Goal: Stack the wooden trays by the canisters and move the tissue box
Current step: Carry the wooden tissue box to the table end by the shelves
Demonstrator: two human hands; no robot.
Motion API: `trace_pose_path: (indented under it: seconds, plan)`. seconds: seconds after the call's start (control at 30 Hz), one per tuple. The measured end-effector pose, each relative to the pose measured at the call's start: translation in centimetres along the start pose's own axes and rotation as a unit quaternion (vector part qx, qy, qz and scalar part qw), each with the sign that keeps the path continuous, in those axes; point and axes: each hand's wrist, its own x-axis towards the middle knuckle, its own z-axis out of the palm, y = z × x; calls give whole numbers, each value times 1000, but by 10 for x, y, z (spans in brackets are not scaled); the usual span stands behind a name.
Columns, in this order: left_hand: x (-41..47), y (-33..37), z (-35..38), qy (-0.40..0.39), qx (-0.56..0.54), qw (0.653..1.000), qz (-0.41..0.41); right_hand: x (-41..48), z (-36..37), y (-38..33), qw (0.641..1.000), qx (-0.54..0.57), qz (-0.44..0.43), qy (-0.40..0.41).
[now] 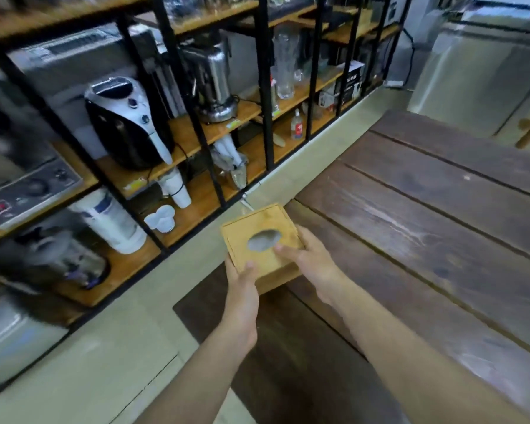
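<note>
A square wooden tissue box [257,228] with an oval opening in its lid is held in the air over the left edge of a dark plank table [426,228]. My left hand [242,289] grips its near left corner, thumb on the lid. On the right side, my right hand [309,258] holds the box with the thumb lying across the lid beside the opening. The box tilts slightly. No wooden trays or canisters are in view.
A black metal rack with wooden shelves [196,133] runs along the left, holding an air fryer [126,123], a steel appliance [211,81], paper cups [175,191], glassware and a bottle [297,123]. A pale floor strip [104,362] separates rack and table. Steel cabinets [478,62] stand at the far right.
</note>
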Motion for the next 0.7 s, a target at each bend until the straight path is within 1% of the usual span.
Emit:
trace_pose_path:
  seconds: [0.1,0.2,0.3,0.43,0.7]
  plan:
    - [-15,-12,-27,59,-12,998,-11,-6,31,11,998,-41,2,-43]
    - [-28,-21,-50,88,-37,995,-1,-15,54,20,995,-68,-3,-78]
    - [-38,-28,-67,92,-49,994,-8,-23,68,28,992,-75,-14,-98]
    - [-47,-37,-77,106,-49,993,-16,-30,77,42,990,-78,-2,-120]
    - [-49,-49,-79,73,-36,997,-16,-30,74,48,990,-65,2,-125]
